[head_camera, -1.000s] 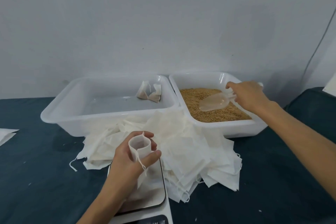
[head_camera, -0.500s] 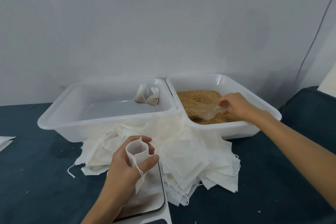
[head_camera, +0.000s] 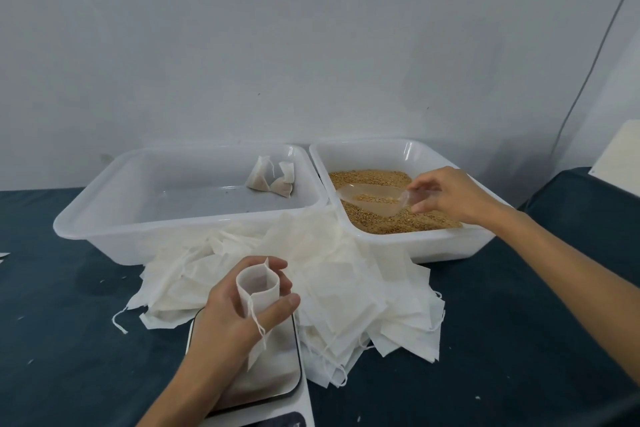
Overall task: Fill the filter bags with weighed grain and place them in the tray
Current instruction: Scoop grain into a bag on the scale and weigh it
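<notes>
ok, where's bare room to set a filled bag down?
Left tray: open floor left of its two filled bags. Dark cloth left of the empty bag pile is bare too. Crowded: the pile and scale.

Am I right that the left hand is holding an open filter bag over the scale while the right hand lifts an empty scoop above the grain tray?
Not quite: the scoop is not empty; the head view shows some grain lying in it. The rest holds: the left hand holds an open filter bag over the scale, and the right hand lifts the scoop above the grain tray.
</notes>
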